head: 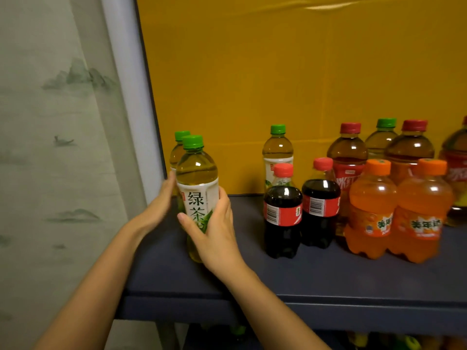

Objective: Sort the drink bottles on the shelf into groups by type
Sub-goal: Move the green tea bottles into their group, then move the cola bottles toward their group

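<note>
A green tea bottle (196, 183) with a green cap stands at the shelf's left end, and my right hand (213, 228) grips its lower half. A second green tea bottle (177, 150) stands right behind it; my left hand (158, 205) rests flat against that side, fingers together, and what it touches is hidden. Further right are another green tea bottle (277, 147), two cola bottles (282, 213) (320, 205), two orange soda bottles (371, 210) (420, 213) and red-capped iced tea bottles (348, 152) (410, 147). One more green-capped bottle (382, 137) stands behind those.
The dark blue shelf (303, 279) has a yellow back panel (278, 72). A grey-white upright (134, 97) and a painted curtain (50, 147) border its left end. Bare shelf shows between the held bottle and the colas. More bottles sit dimly on a lower shelf (379, 342).
</note>
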### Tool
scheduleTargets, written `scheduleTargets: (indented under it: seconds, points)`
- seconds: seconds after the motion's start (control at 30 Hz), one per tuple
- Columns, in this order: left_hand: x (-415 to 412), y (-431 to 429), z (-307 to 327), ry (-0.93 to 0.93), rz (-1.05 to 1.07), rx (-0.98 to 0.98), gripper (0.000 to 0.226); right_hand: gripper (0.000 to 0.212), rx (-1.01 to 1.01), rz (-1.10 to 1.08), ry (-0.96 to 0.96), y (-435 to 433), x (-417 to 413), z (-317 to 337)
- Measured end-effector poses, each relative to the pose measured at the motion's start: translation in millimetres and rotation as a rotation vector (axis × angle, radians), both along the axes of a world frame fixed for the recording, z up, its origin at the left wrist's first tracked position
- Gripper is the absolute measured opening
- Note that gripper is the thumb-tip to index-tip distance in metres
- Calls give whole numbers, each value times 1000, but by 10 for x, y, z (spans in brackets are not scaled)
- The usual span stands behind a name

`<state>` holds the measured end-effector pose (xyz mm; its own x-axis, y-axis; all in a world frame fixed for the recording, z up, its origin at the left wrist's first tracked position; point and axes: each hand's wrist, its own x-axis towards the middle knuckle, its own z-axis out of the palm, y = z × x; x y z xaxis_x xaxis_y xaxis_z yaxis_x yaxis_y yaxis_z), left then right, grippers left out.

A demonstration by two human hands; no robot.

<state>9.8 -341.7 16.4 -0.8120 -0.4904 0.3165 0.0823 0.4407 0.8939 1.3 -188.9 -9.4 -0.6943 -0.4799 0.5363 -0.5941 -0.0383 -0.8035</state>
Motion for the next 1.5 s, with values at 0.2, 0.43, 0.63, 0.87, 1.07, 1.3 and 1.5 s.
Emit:
scheduleTargets:
  seconds: [0.2, 0.43, 0.63, 0.87, 1.07, 1.3, 1.5]
  points:
    - [406, 355, 155, 587, 423, -45, 12, 52, -62, 102, 103, 691, 10, 177]
    - [506, 1383, 254, 659, 36, -197, 13, 38, -245, -310, 294, 1374, -562, 418]
    - [17, 1853, -83, 403, -10, -356, 81, 63, 25, -508, 350, 1436, -852, 236]
    - [-316, 1758, -285, 127, -150, -182, 93, 81, 80, -450, 318, 1396, -823, 53]
    - [-314, 1660, -289, 131, -209, 129, 62, 80, 45, -416, 155, 1383, -814, -17]
    - [-238, 1603, -275, 176, -245, 237, 67, 60, -41, -224, -60, 1388, -805, -52]
    - [-109, 1748, -103, 301, -307, 191, 61, 51, -195, -119, -112, 1600, -574, 57]
